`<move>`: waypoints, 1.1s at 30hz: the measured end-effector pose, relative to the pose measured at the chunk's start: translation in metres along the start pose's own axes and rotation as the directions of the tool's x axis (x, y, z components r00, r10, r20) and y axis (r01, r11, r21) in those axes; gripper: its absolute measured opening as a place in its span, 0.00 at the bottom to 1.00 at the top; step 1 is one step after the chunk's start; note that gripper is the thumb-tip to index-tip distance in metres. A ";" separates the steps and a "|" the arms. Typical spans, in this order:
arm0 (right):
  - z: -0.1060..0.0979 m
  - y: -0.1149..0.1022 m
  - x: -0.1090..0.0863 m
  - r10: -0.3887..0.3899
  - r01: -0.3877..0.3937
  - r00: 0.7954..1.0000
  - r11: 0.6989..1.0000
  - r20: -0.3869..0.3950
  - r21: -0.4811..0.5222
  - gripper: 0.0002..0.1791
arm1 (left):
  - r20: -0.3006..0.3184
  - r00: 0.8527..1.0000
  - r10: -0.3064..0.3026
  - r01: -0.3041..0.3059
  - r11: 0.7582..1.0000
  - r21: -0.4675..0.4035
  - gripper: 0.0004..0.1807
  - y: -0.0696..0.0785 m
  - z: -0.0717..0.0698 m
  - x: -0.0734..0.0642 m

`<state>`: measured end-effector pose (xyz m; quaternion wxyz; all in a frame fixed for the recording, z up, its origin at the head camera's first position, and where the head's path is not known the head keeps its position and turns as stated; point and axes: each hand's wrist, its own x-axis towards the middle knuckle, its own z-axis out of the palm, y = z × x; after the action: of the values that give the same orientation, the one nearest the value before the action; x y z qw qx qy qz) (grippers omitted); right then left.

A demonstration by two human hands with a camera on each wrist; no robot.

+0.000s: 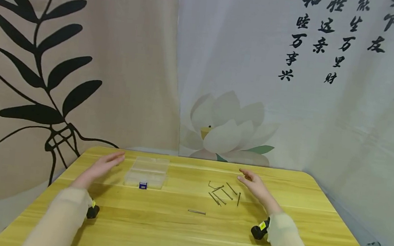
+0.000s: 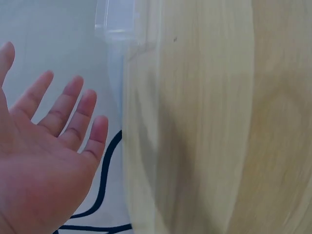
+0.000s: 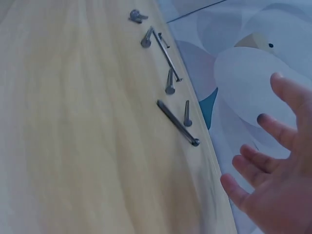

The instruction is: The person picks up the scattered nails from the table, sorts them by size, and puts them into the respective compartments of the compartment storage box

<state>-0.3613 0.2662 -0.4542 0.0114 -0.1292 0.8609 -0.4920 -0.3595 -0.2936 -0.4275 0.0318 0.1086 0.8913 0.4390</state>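
My left hand (image 1: 104, 165) hovers over the table's left side, beside a clear plastic box (image 1: 146, 178) with a dark blue latch (image 1: 142, 185). In the left wrist view the fingers of that hand (image 2: 53, 146) are spread, holding nothing. Over the right side of the table is my right hand (image 1: 256, 187), its fingers apart and nothing between them. Just left of it several metal nails (image 1: 223, 194) lie scattered, one with a bent shank. A single nail (image 1: 196, 212) lies apart, nearer the front. The right wrist view shows nails (image 3: 178, 123) beyond the right hand (image 3: 273, 170).
Everything rests on a yellow wood-grain table (image 1: 156, 235). Behind it hangs a curtain (image 1: 134, 72) with printed leaves, a lotus and dark lettering. Small black wrist cameras (image 1: 259, 231) sit under both sleeves.
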 end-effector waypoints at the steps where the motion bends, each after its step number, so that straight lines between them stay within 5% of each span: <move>1: 0.001 0.000 -0.001 0.010 -0.010 1.000 1.000 -0.002 0.018 0.35 | 0.007 1.000 -0.001 0.002 1.000 -0.020 0.39 -0.001 0.002 0.000; 15: 0.006 0.015 -0.007 0.155 -0.144 0.988 0.961 -0.026 0.235 0.30 | 0.082 0.988 -0.134 0.141 0.985 -0.098 0.39 -0.017 0.025 -0.002; 27: 0.002 0.030 -0.018 0.191 -0.164 0.976 0.960 -0.102 0.226 0.20 | 0.116 0.987 -0.108 0.118 0.989 -0.083 0.43 -0.013 0.039 0.000; 33: 0.005 0.034 -0.022 0.196 -0.177 0.967 0.976 -0.163 0.128 0.15 | 0.131 0.987 -0.091 0.101 0.992 -0.070 0.39 -0.012 0.040 0.001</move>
<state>-0.3470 0.2839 -0.4880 -0.0104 -0.0031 0.8378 -0.5459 -0.3563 -0.2697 -0.4609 0.1141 0.0921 0.8743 0.4627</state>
